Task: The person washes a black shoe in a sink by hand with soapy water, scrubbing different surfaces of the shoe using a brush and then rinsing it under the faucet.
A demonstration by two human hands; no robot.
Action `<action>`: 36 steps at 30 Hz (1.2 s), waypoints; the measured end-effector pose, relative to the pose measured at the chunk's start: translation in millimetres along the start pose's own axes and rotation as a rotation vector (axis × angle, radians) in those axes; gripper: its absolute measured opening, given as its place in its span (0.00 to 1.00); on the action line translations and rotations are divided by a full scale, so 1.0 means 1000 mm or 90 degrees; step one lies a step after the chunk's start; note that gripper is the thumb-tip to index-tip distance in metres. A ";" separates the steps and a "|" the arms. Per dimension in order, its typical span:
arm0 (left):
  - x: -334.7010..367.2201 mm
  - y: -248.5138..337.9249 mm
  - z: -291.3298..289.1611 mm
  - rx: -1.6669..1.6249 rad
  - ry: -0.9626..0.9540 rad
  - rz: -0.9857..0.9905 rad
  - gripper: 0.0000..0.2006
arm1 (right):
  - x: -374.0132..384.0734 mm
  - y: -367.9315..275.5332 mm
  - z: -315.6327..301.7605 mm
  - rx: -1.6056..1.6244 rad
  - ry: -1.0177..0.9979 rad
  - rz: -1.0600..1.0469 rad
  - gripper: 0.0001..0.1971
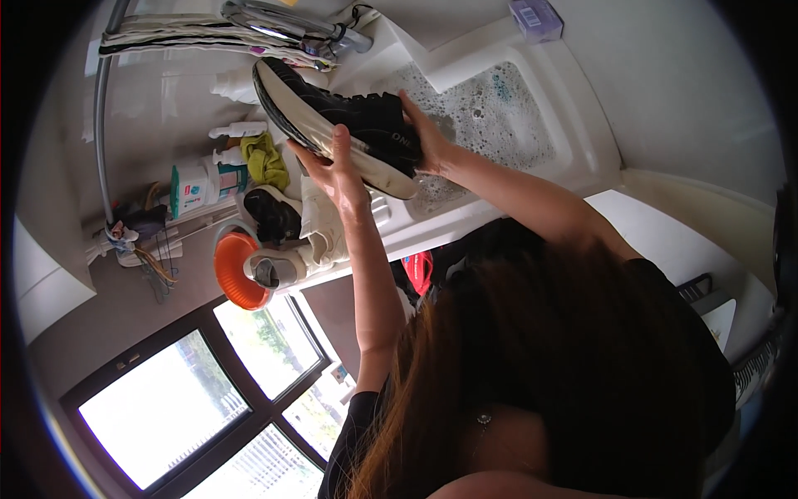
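A black sneaker with a thick white sole (366, 123) is held up between my two hands, tilted with its toe toward the upper left. My left hand (337, 176) grips the sole from the near side, thumb up against its edge. On the other side, my right hand (428, 140) is wrapped round the heel and collar; some of its fingers are hidden behind the shoe. Both hands look wet. Behind and to the right, a white sink (573, 125) holds grey water with foam and bubbles (490, 116).
Left of the sink are a black shoe (272, 216), white shoes (320, 220), a yellow-green cloth (264, 160), a white tub (195, 188) and an orange basin (237, 273). A faucet (353, 40) rises behind. A purple box (536, 21) sits on the far rim. Windows (166, 407) fill the lower left.
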State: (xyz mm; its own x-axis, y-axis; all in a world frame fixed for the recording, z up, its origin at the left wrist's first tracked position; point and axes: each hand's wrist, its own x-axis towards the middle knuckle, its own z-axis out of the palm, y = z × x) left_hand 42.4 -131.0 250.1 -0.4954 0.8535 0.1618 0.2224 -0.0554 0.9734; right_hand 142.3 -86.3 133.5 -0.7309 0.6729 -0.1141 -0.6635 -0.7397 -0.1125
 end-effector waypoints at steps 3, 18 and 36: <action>-0.004 0.003 0.001 -0.020 0.007 -0.006 0.51 | 0.006 0.001 0.014 -0.030 0.035 -0.056 0.32; -0.018 0.008 0.001 -0.001 -0.044 0.002 0.41 | 0.023 0.028 -0.033 -0.159 0.296 0.022 0.29; -0.037 0.004 0.012 0.032 0.000 0.006 0.52 | -0.006 -0.016 0.069 -0.605 0.188 -0.053 0.33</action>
State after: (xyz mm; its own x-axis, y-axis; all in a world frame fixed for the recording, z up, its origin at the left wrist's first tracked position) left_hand 71.5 -157.2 246.1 -0.4935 0.8527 0.1714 0.2693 -0.0377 0.9623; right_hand 146.4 -78.7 203.8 -0.5328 0.7928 -0.2959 -0.2135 -0.4643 -0.8596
